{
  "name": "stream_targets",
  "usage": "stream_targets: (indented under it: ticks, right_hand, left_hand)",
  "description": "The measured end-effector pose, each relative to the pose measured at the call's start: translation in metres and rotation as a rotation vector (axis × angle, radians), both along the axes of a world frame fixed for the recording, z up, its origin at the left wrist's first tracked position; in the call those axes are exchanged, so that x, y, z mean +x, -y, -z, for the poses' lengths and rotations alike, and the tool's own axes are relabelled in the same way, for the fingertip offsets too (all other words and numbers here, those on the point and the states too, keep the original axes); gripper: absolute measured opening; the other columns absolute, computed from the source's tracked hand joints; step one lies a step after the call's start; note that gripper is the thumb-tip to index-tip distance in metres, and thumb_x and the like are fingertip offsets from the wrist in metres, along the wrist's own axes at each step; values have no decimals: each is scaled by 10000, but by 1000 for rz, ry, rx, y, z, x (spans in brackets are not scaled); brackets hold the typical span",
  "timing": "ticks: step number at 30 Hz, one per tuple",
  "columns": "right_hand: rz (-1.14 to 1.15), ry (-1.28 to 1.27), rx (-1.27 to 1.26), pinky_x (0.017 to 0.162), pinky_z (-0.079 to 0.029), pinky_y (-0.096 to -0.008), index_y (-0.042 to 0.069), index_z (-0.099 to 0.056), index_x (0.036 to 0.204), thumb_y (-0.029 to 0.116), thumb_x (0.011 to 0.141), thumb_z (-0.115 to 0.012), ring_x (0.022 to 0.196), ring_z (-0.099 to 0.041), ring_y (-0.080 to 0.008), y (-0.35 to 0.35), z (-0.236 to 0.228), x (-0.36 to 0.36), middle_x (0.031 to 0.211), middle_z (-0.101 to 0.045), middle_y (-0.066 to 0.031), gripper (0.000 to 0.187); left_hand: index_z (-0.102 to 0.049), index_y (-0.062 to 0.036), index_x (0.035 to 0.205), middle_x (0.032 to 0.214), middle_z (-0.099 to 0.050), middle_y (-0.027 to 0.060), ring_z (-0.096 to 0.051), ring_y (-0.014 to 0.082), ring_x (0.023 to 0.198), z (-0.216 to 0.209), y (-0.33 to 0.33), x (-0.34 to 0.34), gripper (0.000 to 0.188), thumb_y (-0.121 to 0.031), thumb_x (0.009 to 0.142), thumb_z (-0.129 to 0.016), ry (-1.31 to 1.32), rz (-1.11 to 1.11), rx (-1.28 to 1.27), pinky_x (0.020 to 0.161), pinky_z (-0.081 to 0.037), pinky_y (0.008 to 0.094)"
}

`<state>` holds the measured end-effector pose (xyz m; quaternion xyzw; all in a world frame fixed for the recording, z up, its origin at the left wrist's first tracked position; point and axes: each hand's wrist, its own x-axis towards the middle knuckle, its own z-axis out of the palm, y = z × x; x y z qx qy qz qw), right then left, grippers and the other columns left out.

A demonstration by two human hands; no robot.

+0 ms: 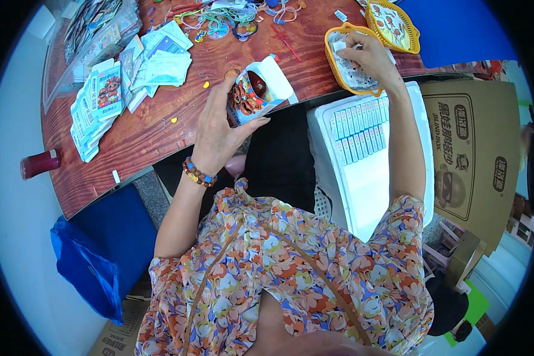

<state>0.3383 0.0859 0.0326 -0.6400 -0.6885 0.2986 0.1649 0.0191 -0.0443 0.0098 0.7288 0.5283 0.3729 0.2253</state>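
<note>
My left hand is wrapped around a small printed cardboard box, tilted at the table's front edge. The box's white flap stands up, and its top is open with a dark reddish thing partly showing inside. Over at the right, my right hand reaches into a yellow plastic basket. Its thumb and fingers are pinched at a small white slip. More whitish printed pieces lie in that basket, partly hidden by the hand.
A second yellow basket holds printed cards. Flat unfolded boxes pile up at left, near a bulging plastic bag. Colourful cords lie at the back. A white foam tray holds rows of small boxes beside a large carton.
</note>
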Motion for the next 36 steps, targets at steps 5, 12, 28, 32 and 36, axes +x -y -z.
stream_targets:
  ticks: [5, 12, 28, 32, 36]
  right_hand:
    - [6, -70, 213, 501, -452, -206, 72, -681, 939, 251, 850, -724, 578, -603, -56, 4, 9, -8, 733, -629, -45, 204]
    - [11, -18, 155, 532, -452, -189, 101, -696, 946, 256, 849, -716, 591, -602, -51, -2, 15, -14, 773, -657, -31, 184]
    - [3, -237, 93, 672, -454, -226, 96, -723, 914, 256, 844, -738, 731, -597, -49, 10, -28, 9, 790, -665, 13, 175]
    - [30, -386, -34, 806, -490, -255, 96, -721, 927, 237, 837, -743, 895, -636, -69, 22, -45, -4, 892, -703, -3, 168]
    - [-274, -427, 70, 910, -477, -295, 62, -691, 914, 212, 838, -732, 1029, -629, -112, 30, -49, -30, 1087, -688, -34, 173]
  left_hand:
    - [-432, 12, 1373, 1272, -564, 207, -588, 354, 1153, 1, -3, 3, 872, -278, 683, -878, 29, 16, -4, 958, -496, 415]
    - [-415, -3, 1380, 1259, -559, 197, -585, 346, 1144, 0, -5, 5, 859, -268, 701, -869, 42, 12, -12, 958, -490, 410]
    - [-432, 27, 1350, 1265, -558, 222, -536, 366, 1191, 2, -31, 34, 835, -274, 697, -857, -45, -26, 19, 1033, -395, 454]
    - [-448, 8, 1345, 1265, -565, 207, -531, 348, 1200, 2, -40, 45, 813, -269, 693, -848, -151, -33, 127, 1036, -383, 461]
    - [-440, -5, 1342, 1289, -555, 178, -537, 323, 1202, -1, -42, 52, 821, -262, 683, -856, -258, -36, 185, 1042, -369, 483]
